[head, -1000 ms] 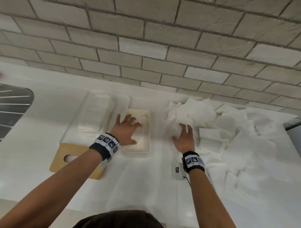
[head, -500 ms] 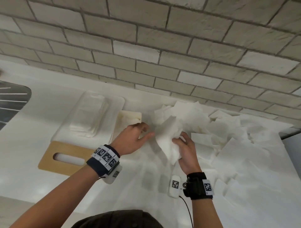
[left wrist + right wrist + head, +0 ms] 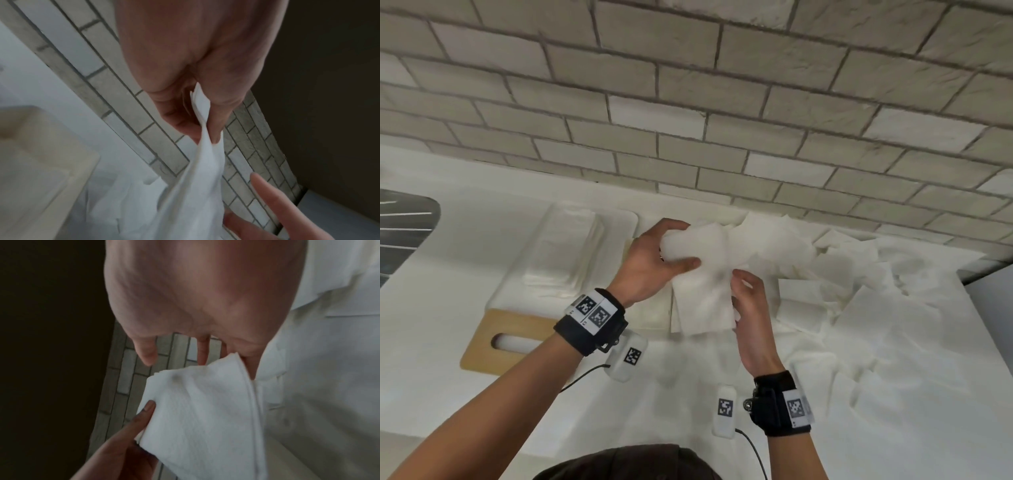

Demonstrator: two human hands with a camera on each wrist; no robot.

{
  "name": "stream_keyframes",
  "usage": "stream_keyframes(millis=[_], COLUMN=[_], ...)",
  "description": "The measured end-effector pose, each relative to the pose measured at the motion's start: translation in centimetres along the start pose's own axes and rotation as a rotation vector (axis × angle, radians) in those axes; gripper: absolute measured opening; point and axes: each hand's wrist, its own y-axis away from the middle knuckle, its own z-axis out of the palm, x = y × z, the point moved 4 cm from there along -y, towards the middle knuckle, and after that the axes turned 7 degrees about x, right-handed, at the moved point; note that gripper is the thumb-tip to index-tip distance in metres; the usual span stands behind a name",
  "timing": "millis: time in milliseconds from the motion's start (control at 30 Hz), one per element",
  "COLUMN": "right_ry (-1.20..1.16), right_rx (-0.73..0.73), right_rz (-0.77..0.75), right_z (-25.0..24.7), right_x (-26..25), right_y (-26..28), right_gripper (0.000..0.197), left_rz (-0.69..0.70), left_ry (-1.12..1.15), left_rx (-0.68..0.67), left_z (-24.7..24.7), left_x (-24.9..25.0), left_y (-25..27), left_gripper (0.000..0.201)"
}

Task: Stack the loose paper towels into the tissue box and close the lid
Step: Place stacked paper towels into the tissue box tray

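One small wad of paper towels [image 3: 702, 274] hangs above the bench [image 3: 465, 394], both hands holding it: left hand [image 3: 654, 263] gripping its top, right hand [image 3: 751, 308] pinching its right edge. One open tissue box [image 3: 571, 253] sits left; one wooden lid [image 3: 506, 339] lies nearer; many loose towels [image 3: 859, 281] lie right.

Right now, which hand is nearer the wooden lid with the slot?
Left. The left hand grips the paper towel just right of the tissue box, above and right of the wooden lid. The right hand holds the towel's other edge, farther right.
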Motion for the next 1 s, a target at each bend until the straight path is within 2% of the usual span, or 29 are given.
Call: stream_keyframes(millis=[100,200,333,433,500,533,633,700,767,867,933,1000], right_ry=[0.175,0.123,0.134,0.090,0.151,0.227,0.664,0.907,1.026,1.053,0.932,0.800], right_rx=[0.024,-0.100,-0.185,-0.111,-0.046,-0.024,0.015,-0.004,-0.062,-0.091,-0.025,0.050], right_rz=[-0.129,-0.079,-0.153,-0.161,-0.162,-0.164,-0.166,-0.090,-0.012,-0.009,-0.091,-0.162], right_z=[1.5,4.6,8.1,9.7,10.6,11.3,13.9,15.7,17.2,17.8,17.2,16.3], right_x=[0.0,-0.3,-1.2,-1.2,-0.3,0.3,2.4,4.1,5.7,7.0,6.9,6.6], right_y=[0.3,0.9,1.3,0.3,-1.0,-1.7,-4.0,-4.8,-4.9,-4.6,-4.3,-4.0], right_gripper=[0.048,0.042,0.029,0.028,0.027,0.027,0.036,0.046,0.067,0.091,0.093,0.090], left_rz=[-0.019,-0.055,-0.083,-0.117,-0.145,-0.159,-0.184,-0.194,-0.204,-0.225,-0.222,-0.229], left_ry=[0.038,0.056,0.136,0.135,0.076,0.043,0.000,-0.012,-0.030,-0.058,-0.074,-0.076], left_rx=[0.072,0.075,0.047,0.146,0.224,0.252,0.294,0.292,0.247,0.192,0.173,0.160], left_z=[-2.1,-3.8,-6.4,-9.8,-12.5,-13.7,-16.6,-17.7,-18.5,-19.2,-19.6,-19.8], left_x=[-0.2,-0.7,-1.4,-2.4,-3.8,-4.6,-6.7,-7.8,-8.9,-10.7,-11.1,-11.0], left_y=[0.1,0.4,1.3,1.3,1.1,1.1,1.4,1.8,2.0,2.0,1.8,1.6], left_gripper=[0.061,0.063,0.062,0.054,0.064,0.064,0.041,0.036,0.044,0.079,0.091,0.091])
